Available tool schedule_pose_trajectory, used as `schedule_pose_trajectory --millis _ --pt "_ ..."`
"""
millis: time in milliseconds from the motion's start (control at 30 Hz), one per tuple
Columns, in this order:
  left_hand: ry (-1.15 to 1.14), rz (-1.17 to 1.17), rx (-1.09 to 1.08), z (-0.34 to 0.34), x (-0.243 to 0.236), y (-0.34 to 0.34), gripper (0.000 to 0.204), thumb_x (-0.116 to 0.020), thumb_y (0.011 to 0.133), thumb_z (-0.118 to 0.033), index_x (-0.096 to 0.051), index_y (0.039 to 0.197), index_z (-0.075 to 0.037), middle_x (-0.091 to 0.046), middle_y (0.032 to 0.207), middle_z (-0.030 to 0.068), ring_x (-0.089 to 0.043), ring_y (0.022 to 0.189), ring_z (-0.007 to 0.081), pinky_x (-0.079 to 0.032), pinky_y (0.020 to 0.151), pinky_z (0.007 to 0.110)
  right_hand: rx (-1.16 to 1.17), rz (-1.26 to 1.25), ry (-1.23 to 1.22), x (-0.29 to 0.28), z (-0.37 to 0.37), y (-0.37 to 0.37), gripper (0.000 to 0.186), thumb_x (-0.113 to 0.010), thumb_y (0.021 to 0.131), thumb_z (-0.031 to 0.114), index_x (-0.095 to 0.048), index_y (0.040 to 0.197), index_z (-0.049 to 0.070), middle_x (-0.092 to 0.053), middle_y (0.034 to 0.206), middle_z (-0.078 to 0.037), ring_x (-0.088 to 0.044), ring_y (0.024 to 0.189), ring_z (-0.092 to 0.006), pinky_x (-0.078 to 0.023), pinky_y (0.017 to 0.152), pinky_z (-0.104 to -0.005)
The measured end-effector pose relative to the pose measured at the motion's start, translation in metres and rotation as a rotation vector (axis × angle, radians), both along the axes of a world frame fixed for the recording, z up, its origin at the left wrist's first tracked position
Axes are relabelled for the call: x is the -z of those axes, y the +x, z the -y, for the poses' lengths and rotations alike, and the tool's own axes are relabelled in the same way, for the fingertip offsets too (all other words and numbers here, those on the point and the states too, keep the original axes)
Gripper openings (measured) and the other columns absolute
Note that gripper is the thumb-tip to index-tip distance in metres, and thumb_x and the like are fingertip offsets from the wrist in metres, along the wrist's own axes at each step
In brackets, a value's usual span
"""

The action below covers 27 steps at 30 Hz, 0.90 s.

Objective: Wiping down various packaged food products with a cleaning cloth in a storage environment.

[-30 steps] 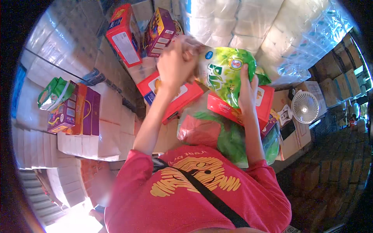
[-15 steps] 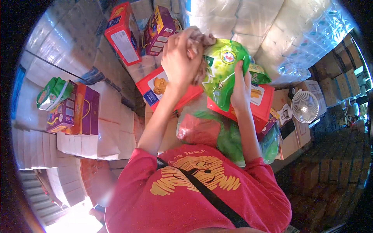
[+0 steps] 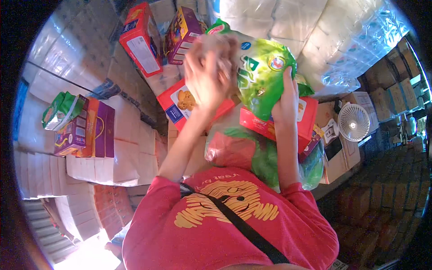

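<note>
A glossy green plastic pouch (image 3: 261,67) is held up in front of me. My right hand (image 3: 285,103) grips its right edge, thumb on the front face. At the pouch's left side, my left hand (image 3: 204,85) is closed on a crumpled pinkish-brown cloth (image 3: 220,47), which is smeared by motion. Below the hands lie a red biscuit box (image 3: 173,102) on the left and another red box (image 3: 307,119) on the right. Part of a second green pouch (image 3: 304,86) shows behind my right hand.
Upright red (image 3: 141,42) and purple (image 3: 182,36) boxes stand at the far left. A clear bag with red and green contents (image 3: 231,148) rests near my chest. At right, a white fan (image 3: 353,122) sits by cartons. Wrapped white bundles (image 3: 292,22) are stacked behind.
The left hand and cloth have shifted slightly left and down, uncovering the pouch's upper left corner. The pouch has turned and its front faces me more fully.
</note>
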<state>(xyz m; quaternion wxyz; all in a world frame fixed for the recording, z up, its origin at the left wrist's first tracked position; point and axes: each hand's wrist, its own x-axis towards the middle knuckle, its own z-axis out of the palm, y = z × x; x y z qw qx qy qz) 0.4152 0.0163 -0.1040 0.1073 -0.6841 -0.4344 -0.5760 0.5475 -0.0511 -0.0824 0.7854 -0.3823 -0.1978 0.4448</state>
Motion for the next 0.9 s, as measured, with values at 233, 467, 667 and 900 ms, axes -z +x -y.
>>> schedule_pose_trajectory --millis 233,467,667,900 --pt "0.118 -0.21 0.279 0.051 0.013 0.017 0.03 -0.064 0.067 -0.02 -0.064 0.095 -0.03 -0.049 0.115 0.0121 -0.057 0.085 0.034 -0.05 0.064 0.038 -0.038 -0.01 0.101 0.008 -0.006 0.002 0.034 -0.047 0.094 0.029 -0.052 0.112 0.001 -0.06 0.105 -0.009 -0.061 0.089 -0.0183 -0.051 0.075 -0.0323" --pt "0.183 -0.091 0.181 0.017 0.014 -0.01 0.033 -0.069 0.07 -0.022 -0.062 0.102 -0.017 -0.051 0.107 0.0182 -0.056 0.093 0.0378 -0.049 0.074 0.043 -0.102 0.054 -0.006 0.014 0.004 0.011 0.034 -0.045 0.094 0.029 -0.051 0.113 0.001 -0.06 0.106 -0.011 -0.061 0.093 -0.0207 -0.05 0.08 -0.0349" --pt "0.044 0.275 0.09 -0.026 -0.006 -0.017 0.032 -0.065 0.067 -0.016 -0.06 0.098 -0.011 -0.052 0.101 0.0193 -0.055 0.09 0.0355 -0.047 0.073 0.042 -0.131 -0.069 0.055 0.019 0.006 0.011 0.037 -0.046 0.094 0.028 -0.049 0.117 0.0 -0.058 0.112 -0.012 -0.058 0.102 -0.0221 -0.047 0.086 -0.0368" --pt "0.26 -0.198 0.237 0.038 0.026 0.012 0.031 -0.059 0.062 -0.012 -0.067 0.088 -0.028 -0.055 0.112 0.0112 -0.056 0.082 0.0266 -0.048 0.061 0.034 -0.086 0.043 0.079 0.032 -0.003 0.012 0.029 -0.049 0.093 0.028 -0.056 0.106 0.003 -0.062 0.097 -0.006 -0.061 0.085 -0.0149 -0.051 0.073 -0.0287"
